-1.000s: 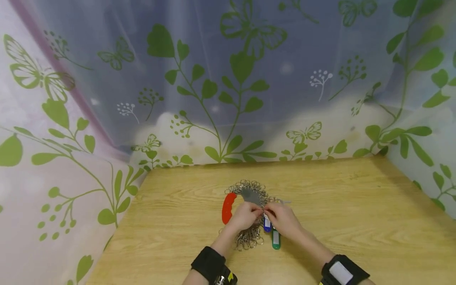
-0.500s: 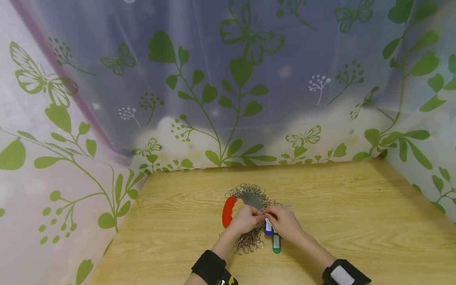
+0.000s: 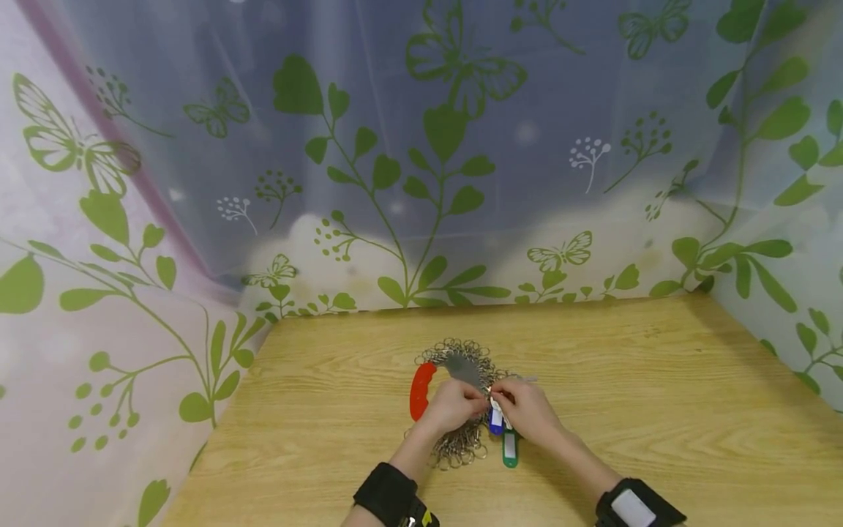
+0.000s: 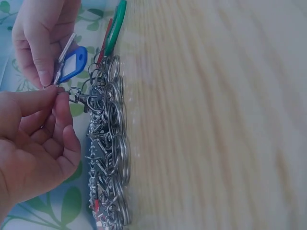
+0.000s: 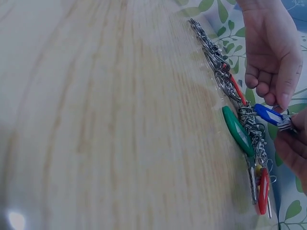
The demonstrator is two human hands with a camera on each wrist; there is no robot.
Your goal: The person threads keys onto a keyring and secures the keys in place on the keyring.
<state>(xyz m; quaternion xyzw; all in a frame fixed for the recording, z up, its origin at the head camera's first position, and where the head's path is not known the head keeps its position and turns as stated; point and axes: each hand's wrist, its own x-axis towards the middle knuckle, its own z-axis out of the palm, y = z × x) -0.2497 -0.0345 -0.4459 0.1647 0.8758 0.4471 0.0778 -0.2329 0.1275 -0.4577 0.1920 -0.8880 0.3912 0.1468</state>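
My left hand pinches a small metal ring between thumb and forefinger; a swivel clasp joins that ring to the mass of key rings. Close against it, my right hand grips metal keys bearing a blue key tag. The fingertips of both hands nearly meet. Under the hands lies a grey plate with a red curved handle, bordered by many rings and clasps. A green key tag lies on the table just below the right hand. Fingers hide part of the pinched ring.
A red key tag and more keys lie by the green tag. The wood-grain table carries the whole set. Behind and at the sides hangs a leaf-and-butterfly patterned curtain.
Both hands stay almost in place. The right fingers have shifted slightly, and more of the keys above the blue tag now shows. The head view has tilted a little.
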